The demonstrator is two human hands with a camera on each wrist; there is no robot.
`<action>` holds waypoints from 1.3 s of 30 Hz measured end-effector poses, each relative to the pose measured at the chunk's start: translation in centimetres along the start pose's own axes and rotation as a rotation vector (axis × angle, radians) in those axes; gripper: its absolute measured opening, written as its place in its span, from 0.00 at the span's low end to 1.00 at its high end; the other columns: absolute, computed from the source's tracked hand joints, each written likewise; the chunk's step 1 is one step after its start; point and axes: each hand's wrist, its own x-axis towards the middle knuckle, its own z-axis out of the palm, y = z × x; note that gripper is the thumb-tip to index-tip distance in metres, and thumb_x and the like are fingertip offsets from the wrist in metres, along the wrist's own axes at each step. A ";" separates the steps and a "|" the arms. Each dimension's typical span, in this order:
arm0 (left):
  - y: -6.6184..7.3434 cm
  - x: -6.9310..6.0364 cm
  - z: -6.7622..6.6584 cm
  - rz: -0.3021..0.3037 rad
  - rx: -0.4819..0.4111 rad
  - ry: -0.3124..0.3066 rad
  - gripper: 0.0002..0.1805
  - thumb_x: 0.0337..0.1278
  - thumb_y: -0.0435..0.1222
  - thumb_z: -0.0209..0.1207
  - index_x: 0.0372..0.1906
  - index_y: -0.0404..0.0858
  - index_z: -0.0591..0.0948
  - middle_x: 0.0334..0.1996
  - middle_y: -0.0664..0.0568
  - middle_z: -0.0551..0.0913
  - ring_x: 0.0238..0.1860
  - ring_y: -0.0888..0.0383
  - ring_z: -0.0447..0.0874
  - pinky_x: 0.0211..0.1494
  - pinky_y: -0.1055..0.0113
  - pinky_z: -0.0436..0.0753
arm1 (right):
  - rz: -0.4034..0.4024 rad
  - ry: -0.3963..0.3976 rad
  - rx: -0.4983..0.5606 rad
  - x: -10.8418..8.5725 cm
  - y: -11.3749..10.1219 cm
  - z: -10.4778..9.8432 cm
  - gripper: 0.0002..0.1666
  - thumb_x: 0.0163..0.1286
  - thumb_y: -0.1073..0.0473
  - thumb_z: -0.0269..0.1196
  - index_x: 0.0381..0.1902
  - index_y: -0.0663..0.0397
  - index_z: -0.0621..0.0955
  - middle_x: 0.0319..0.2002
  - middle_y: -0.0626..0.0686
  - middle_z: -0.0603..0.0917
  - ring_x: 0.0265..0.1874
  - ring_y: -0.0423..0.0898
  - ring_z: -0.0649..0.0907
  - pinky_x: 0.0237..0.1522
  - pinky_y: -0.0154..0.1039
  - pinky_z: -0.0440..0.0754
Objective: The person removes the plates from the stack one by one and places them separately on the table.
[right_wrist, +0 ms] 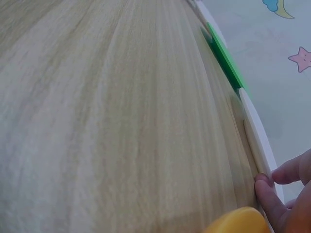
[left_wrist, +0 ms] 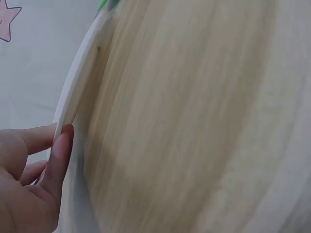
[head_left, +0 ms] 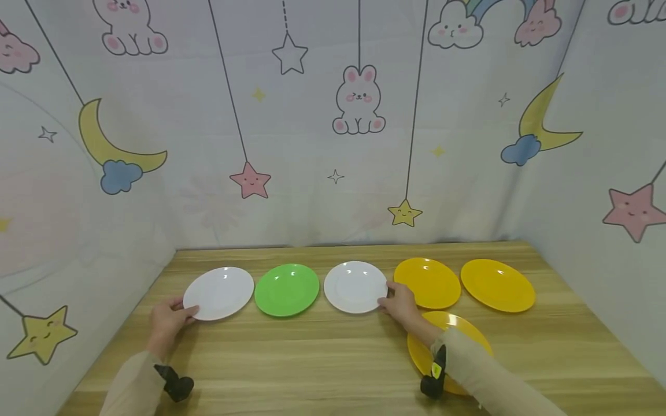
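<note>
At the left end of a row of plates, my left hand (head_left: 169,323) pinches the near left rim of a white plate (head_left: 218,293), thumb on one face and fingers on the other in the left wrist view. My right hand (head_left: 403,303) grips the right rim of a second white plate (head_left: 355,287) between thumb and fingers. Between the two white plates lies a green plate (head_left: 287,290). Just right of my right hand is a yellow plate (head_left: 426,283). Another yellow plate (head_left: 418,351) lies nearer, partly hidden under my right forearm.
A third yellow plate (head_left: 497,285) ends the row on the right. The plates are on a wood-grain table (head_left: 302,364). Behind and beside it hangs a pale curtain (head_left: 307,127) printed with bunnies, stars and moons. Dark devices are strapped at both wrists.
</note>
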 end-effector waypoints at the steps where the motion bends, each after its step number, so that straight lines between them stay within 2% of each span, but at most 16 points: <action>1: 0.0 0.0 0.0 0.001 0.006 -0.002 0.29 0.46 0.23 0.60 0.53 0.12 0.63 0.27 0.42 0.79 0.20 0.70 0.76 0.25 0.74 0.82 | -0.001 0.000 0.000 0.0 0.0 0.0 0.34 0.58 0.69 0.61 0.61 0.73 0.64 0.61 0.68 0.65 0.22 0.40 0.78 0.29 0.32 0.83; 4: -0.2 -0.1 0.1 0.021 0.059 0.004 0.29 0.46 0.25 0.61 0.52 0.13 0.64 0.30 0.36 0.80 0.19 0.70 0.75 0.24 0.76 0.80 | 0.001 0.000 0.000 0.0 0.1 0.0 0.34 0.58 0.69 0.61 0.61 0.73 0.63 0.62 0.68 0.65 0.22 0.40 0.78 0.30 0.32 0.83; 8: -0.3 -0.1 0.0 0.050 0.114 0.007 0.29 0.45 0.27 0.62 0.50 0.13 0.67 0.31 0.34 0.81 0.19 0.70 0.75 0.22 0.77 0.79 | 0.004 0.006 0.006 0.0 0.1 0.0 0.34 0.58 0.69 0.62 0.61 0.72 0.64 0.61 0.67 0.65 0.22 0.40 0.78 0.29 0.32 0.83; 16: -0.6 0.0 -0.1 0.057 0.156 -0.011 0.30 0.44 0.30 0.64 0.50 0.14 0.68 0.37 0.28 0.79 0.22 0.70 0.75 0.23 0.77 0.79 | 0.004 0.006 0.010 -0.1 0.0 0.0 0.33 0.58 0.69 0.61 0.61 0.73 0.64 0.62 0.67 0.65 0.23 0.40 0.79 0.29 0.32 0.83; 22: -0.4 -0.1 -0.1 0.049 0.192 -0.011 0.31 0.44 0.32 0.65 0.50 0.15 0.69 0.36 0.30 0.79 0.21 0.69 0.74 0.21 0.78 0.77 | -0.001 0.004 0.015 -0.3 0.1 -0.1 0.33 0.58 0.70 0.61 0.61 0.74 0.64 0.62 0.68 0.64 0.23 0.40 0.79 0.29 0.33 0.83; 26: -0.4 -0.1 -0.1 0.061 0.175 -0.025 0.31 0.44 0.31 0.65 0.50 0.15 0.68 0.31 0.38 0.81 0.21 0.70 0.74 0.23 0.77 0.78 | 0.004 0.006 0.035 -0.3 0.1 -0.1 0.33 0.58 0.70 0.61 0.61 0.73 0.64 0.62 0.68 0.65 0.23 0.40 0.80 0.29 0.33 0.83; 29: -0.4 -0.2 -0.1 0.055 0.159 -0.035 0.32 0.44 0.32 0.65 0.51 0.15 0.68 0.32 0.38 0.80 0.21 0.70 0.74 0.23 0.77 0.79 | 0.009 0.012 0.059 -0.3 0.1 -0.2 0.33 0.58 0.70 0.61 0.61 0.73 0.64 0.61 0.68 0.65 0.22 0.40 0.81 0.28 0.33 0.83; 33: -0.5 -0.1 -0.1 0.031 0.144 -0.039 0.33 0.44 0.32 0.65 0.52 0.15 0.67 0.36 0.33 0.78 0.21 0.70 0.75 0.24 0.77 0.79 | 0.020 0.027 0.135 -0.3 0.1 -0.2 0.33 0.58 0.71 0.61 0.61 0.73 0.64 0.60 0.68 0.67 0.24 0.41 0.81 0.29 0.33 0.83; 39: -0.6 0.1 -0.3 0.012 0.150 -0.030 0.35 0.43 0.34 0.67 0.53 0.15 0.66 0.39 0.31 0.76 0.22 0.70 0.74 0.24 0.77 0.79 | 0.039 0.071 0.318 -0.1 -0.1 -0.1 0.28 0.58 0.72 0.59 0.58 0.71 0.69 0.49 0.66 0.75 0.28 0.42 0.82 0.32 0.35 0.84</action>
